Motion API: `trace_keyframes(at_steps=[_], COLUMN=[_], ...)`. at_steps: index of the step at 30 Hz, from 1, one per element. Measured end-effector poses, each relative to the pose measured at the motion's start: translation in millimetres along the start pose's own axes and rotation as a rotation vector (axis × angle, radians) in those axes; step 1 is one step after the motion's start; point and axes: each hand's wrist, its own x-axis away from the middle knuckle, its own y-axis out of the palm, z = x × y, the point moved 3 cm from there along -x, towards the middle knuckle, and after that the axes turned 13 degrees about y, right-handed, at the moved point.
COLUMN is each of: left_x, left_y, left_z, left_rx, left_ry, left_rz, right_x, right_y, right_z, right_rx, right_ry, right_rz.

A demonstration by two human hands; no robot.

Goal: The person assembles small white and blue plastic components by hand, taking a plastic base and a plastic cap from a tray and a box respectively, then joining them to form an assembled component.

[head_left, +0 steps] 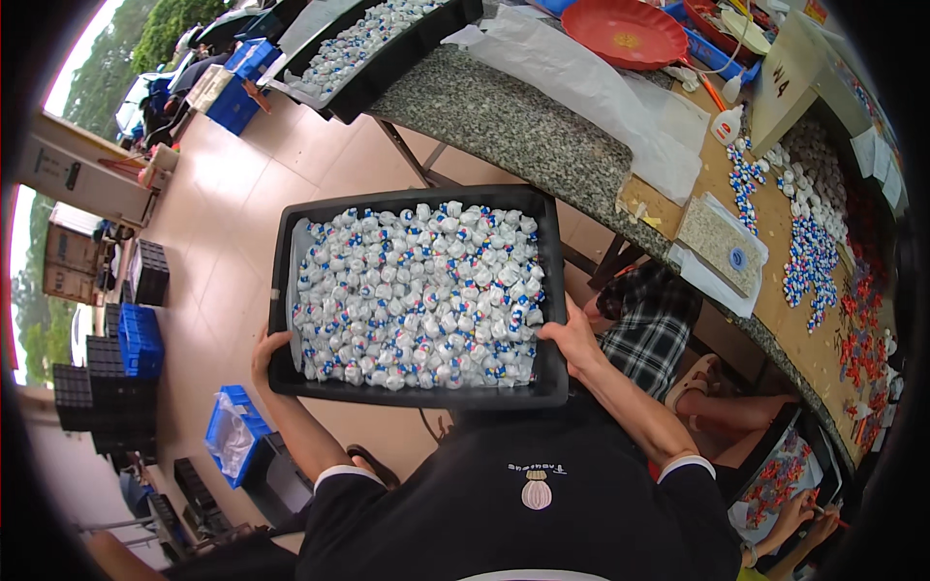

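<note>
A black rectangular tray [417, 395] is held level in front of my body, above the tiled floor. Many small white pieces with blue, red and yellow marks [417, 290] fill it, lying on a clear plastic sheet. At its left edge my left hand [267, 354] grips the rim, thumb on top and the other fingers hidden below. My right hand [578, 341] holds the opposite edge in the same way, its thumb over the rim and its fingers mostly out of sight.
A granite-topped bench [504, 92] curves along the far and right side. On it are another filled black tray [363, 82], a red bowl [625, 34] and a glue bottle [727, 126]. Blue crates [232, 436] stand left; a seated person's hands [799, 518] work lower right.
</note>
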Motion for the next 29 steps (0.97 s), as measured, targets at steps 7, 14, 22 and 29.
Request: trace_keyframes(at_steps=[7,14,22,29], left_x=[21.7,43.8,26.9,-4.9], left_y=[-19.9,-39.2,15.7,63.5], left_z=[31.7,-14.3,-27.9,-8.9], left_rx=[0.055,0.269,0.347,0.408], left_ry=[0.058,-0.011,0.053,0.003], left_rz=[0.248,0.367,0.242,0.116], right_x=[-27.2,0.7,36.5,65.5], right_y=[55.2,75.6,62.6,27.3], right_z=[-22.8,-95.4,-166.1,-250.8], right_rx=[-0.048,0.357,0.437,0.429], right_ry=[0.102,-0.205,-0.205,-0.227], right_rz=[-0.191,-0.185,-0.084,-0.091])
